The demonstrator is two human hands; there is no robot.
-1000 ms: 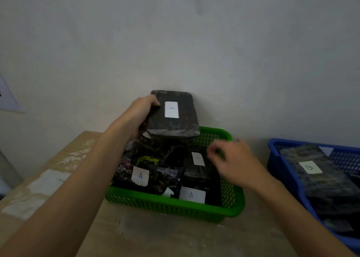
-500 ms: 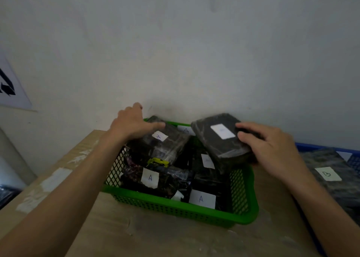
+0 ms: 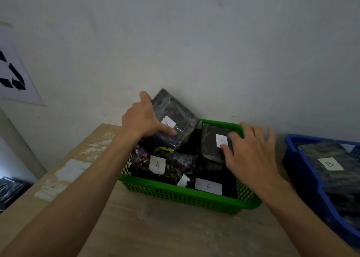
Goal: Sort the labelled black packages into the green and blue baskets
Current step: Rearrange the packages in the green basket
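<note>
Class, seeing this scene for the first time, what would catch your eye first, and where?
The bright green basket at the centre of the table, crammed with black packages bearing white A labels, stands out first. Over its back left corner the left hand grips a tilted black package, while the right hand rests on another package at the back right. At the right edge sits a blue basket holding a package labelled B.

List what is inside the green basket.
The green basket holds black packages: two at the front labelled A, a tilted package held by the left hand, and a rear package under the right hand. What lies beneath is covered.
</note>
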